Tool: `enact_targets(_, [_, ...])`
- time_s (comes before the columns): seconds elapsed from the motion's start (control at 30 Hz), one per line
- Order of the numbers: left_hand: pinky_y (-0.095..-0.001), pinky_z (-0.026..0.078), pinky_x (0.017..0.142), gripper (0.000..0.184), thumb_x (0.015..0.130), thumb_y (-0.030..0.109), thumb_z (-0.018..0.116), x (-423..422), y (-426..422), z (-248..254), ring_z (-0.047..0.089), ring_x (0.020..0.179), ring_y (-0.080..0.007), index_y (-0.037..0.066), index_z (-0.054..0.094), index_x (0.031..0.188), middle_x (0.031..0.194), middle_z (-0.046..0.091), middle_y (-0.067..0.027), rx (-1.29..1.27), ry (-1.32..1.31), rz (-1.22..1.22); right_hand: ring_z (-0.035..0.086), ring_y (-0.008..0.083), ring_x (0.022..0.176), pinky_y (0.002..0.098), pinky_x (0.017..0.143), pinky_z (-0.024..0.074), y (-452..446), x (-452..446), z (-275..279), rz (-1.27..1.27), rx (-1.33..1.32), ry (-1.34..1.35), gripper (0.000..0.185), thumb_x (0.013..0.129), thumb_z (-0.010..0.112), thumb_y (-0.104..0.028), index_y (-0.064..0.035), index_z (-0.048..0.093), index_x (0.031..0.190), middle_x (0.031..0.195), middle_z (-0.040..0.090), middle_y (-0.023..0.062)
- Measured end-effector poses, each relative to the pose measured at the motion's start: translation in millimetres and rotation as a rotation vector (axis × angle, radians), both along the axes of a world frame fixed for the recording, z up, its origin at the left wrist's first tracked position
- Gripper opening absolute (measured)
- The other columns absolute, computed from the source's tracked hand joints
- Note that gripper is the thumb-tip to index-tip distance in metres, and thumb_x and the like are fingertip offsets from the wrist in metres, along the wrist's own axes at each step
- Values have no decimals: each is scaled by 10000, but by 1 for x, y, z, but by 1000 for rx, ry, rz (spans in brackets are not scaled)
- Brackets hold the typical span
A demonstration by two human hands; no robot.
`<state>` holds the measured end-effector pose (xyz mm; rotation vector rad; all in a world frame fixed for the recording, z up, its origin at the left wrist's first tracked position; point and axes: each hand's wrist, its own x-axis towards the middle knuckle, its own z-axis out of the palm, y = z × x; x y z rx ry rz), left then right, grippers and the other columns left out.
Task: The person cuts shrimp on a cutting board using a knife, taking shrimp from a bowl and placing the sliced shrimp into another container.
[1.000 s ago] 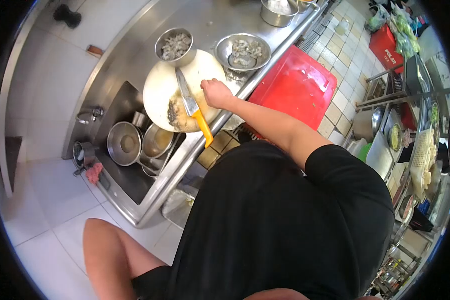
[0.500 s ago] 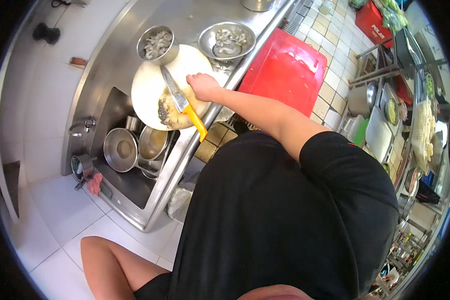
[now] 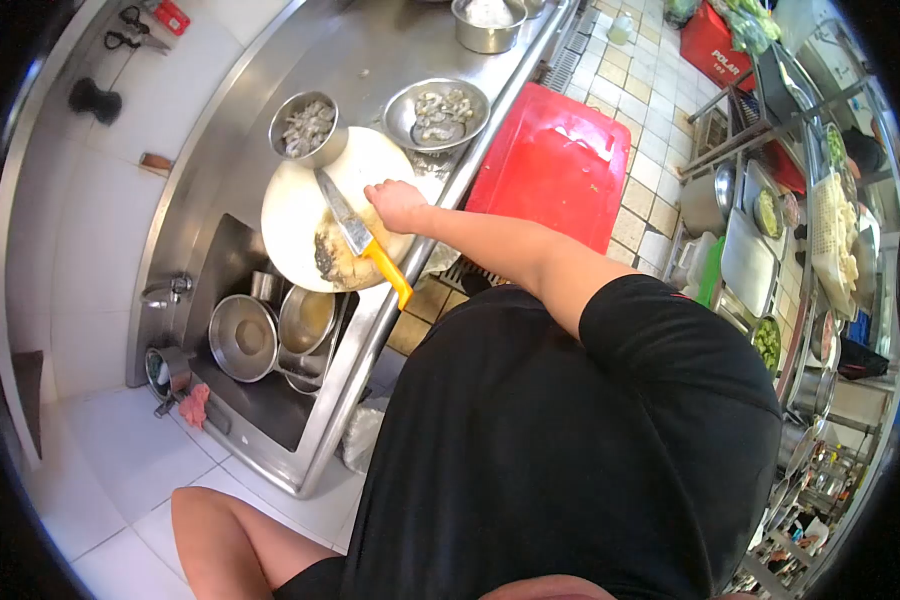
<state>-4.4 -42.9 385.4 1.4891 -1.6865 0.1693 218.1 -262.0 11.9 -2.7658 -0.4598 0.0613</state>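
Observation:
My right hand [image 3: 395, 205] rests at the right edge of the round white cutting board [image 3: 290, 235], fingers curled closed; anything inside them is hidden. Beside it, a knife [image 3: 362, 238] with a yellow handle lies untouched across the board, its handle sticking out past the edge. At the board's far edge stands a metal bowl [image 3: 336, 142] of peeled shrimp [image 3: 308, 128]. A wider metal bowl [image 3: 395, 118] with more shrimp [image 3: 443, 115] is to the right of it. My left arm is bent at the lower left, and its hand is out of view.
Left of the board, a sink [image 3: 295, 405] holds metal pans [image 3: 243, 338]. A metal pot [image 3: 487, 35] stands on the far counter. A red lid or container [image 3: 550, 165] is right of the counter edge. Shelves with trays [image 3: 748, 255] stand at the right.
The camera view has shifted, so the counter sits farther left than a second ago. My right hand stays closed at the board's edge, and the knife and bowls keep their places.

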Motion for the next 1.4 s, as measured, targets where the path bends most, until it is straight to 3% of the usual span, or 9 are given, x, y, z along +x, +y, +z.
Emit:
enact_targets(0.8, [-346, 462, 672, 226, 945, 253, 533, 37, -4, -33, 579, 787, -221, 95, 694, 941, 929, 655, -100, 199, 246, 282, 604, 370, 976, 449, 887, 483, -14, 3, -23, 52, 161, -78, 310, 710, 618, -67, 3, 556, 1005, 996, 626, 195])
enact_targets(0.93, [-354, 468, 677, 234, 943, 261, 542, 28, 14, -32, 581, 790, -232, 87, 699, 940, 930, 657, -111, 436, 427, 490, 594, 386, 1012, 462, 908, 478, -19, 15, -21, 75, 268, 88, 319, 727, 646, -94, 11, 550, 1013, 1028, 614, 210])
enact_targets(1.03, [-360, 473, 681, 241, 942, 268, 548, 16, 32, -22, 582, 792, -241, 82, 702, 939, 930, 658, -119, 904, 644, 716, 596, 405, 1062, 469, 943, 475, -30, 23, -14, -17, 615, 204, 415, 764, 733, -221, -35, 587, 1106, 1069, 639, 214])
enact_targets(1.1, [-364, 476, 683, 246, 942, 272, 553, 14, 32, -22, 583, 794, -246, 78, 705, 938, 931, 658, -124, 963, 697, 847, 594, 398, 1065, 483, 938, 467, -52, 31, 28, -150, 629, -15, 370, 778, 741, -203, -41, 616, 1086, 1086, 638, 210])
enact_targets(1.13, [-376, 484, 702, 201, 933, 209, 561, 24, 8, -31, 587, 777, -254, 52, 685, 925, 885, 650, -124, 459, 785, 917, 600, 393, 1037, 488, 919, 468, -65, 55, 38, -168, 585, -241, 342, 791, 735, -195, -44, 615, 1074, 1036, 646, 196])
enact_targets(1.17, [-387, 492, 721, 156, 925, 147, 568, 51, -18, -62, 591, 760, -261, 25, 666, 911, 839, 642, -125, -59, 813, 940, 607, 390, 1010, 488, 899, 473, -85, 82, 51, -220, 438, -100, 321, 799, 726, -191, -45, 613, 1062, 1014, 647, 191])
enact_targets(1.23, [-356, 487, 695, 74, 918, 73, 627, 75, -30, -159, 586, 747, -236, 4, 601, 931, 804, 608, -115, 221, 941, 1152, 625, 412, 941, 495, 827, 508, -116, 147, 37, -266, 345, -373, 289, 824, 687, -233, -54, 616, 1040, 1009, 662, 192])
enact_targets(1.3, [-390, 511, 717, 188, 910, 187, 686, 66, -36, -237, 635, 791, -302, 32, 593, 961, 858, 639, -152, 622, 894, 1165, 639, 384, 1049, 466, 901, 525, -124, 205, 49, -291, 233, -85, 339, 791, 684, -147, -35, 627, 1106, 1064, 676, 219])
enact_targets(1.4, [-434, 518, 728, 259, 896, 243, 706, 53, -52, -291, 638, 835, -358, 45, 584, 1009, 918, 644, -168, 734, 844, 1195, 659, 364, 1095, 444, 929, 549, -99, 282, 16, -88, -35, 180, 381, 770, 723, -151, -25, 672, 1125, 1136, 688, 229])
